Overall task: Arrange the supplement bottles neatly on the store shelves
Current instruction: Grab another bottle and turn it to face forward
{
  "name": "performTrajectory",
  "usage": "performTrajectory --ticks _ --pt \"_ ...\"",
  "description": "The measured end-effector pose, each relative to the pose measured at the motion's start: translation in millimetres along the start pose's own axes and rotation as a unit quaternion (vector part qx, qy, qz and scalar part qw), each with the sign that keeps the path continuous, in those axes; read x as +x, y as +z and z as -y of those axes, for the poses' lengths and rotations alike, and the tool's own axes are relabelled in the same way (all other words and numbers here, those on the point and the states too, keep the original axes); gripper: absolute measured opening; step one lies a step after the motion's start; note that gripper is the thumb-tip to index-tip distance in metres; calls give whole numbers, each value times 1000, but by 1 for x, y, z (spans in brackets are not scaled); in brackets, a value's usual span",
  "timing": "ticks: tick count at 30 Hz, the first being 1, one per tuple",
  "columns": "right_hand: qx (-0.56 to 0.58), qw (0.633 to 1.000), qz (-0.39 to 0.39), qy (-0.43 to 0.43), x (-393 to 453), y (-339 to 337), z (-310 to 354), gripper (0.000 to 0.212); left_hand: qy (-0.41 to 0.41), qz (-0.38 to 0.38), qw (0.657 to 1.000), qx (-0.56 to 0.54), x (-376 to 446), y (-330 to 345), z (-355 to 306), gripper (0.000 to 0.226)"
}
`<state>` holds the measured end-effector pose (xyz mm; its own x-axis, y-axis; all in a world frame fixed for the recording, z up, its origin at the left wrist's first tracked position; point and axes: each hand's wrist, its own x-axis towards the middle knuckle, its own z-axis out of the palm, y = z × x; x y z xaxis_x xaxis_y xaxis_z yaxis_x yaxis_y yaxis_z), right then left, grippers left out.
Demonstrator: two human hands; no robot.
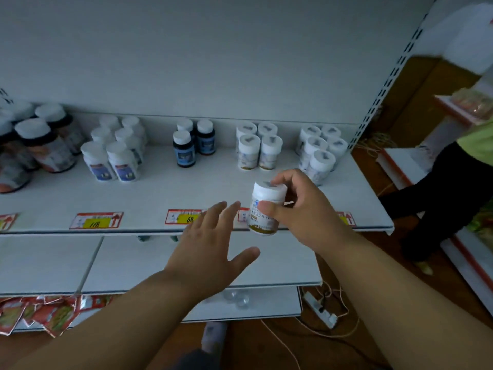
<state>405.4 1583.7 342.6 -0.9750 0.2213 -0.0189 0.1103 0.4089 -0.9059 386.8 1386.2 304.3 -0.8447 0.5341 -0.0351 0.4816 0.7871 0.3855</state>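
Shelf (160,188), white, carries bottles in groups along its back edge. At the far left end stand dark bottles (45,145) with white caps, partly cut by the frame. Next come white bottles (114,150) with blue labels, in two rows running from front to back. Near the middle stand three small blue bottles (193,142). Right of them, four white bottles (258,146) form a square block, and close to the right end another white cluster (318,149) sits just beside the slotted upright (384,84). Price tags (96,220) line the front edge; the print is blurred, perhaps 118 and 68.

Left hand (210,249) hovers flat over the front edge, fingers straight and spread, holding nothing. Right hand (298,209) grips a white bottle (266,209) with a gold band at its base, thumb across the label and fingers curled round the cap; the bottle hangs upright at the front edge, right of centre, clear of the groups behind.

Beyond the right end stands a person (458,182) in dark trousers
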Motion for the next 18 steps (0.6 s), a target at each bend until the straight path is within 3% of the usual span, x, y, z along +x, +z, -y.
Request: performTrajectory --ticks 3,8,13,18 --pt "-101 995 -1 -18 42 -4 2 43 12 -12 998 53 51 7 18 89" --pt "-232 971 23 -45 99 3 3 52 27 30 992 123 122 20 44 89" --pt "-275 954 35 -119 129 18 -24 44 14 58 989 133 157 32 54 87" --pt "-303 937 -20 -172 137 24 -50 44 0 70 986 151 170 43 56 86"
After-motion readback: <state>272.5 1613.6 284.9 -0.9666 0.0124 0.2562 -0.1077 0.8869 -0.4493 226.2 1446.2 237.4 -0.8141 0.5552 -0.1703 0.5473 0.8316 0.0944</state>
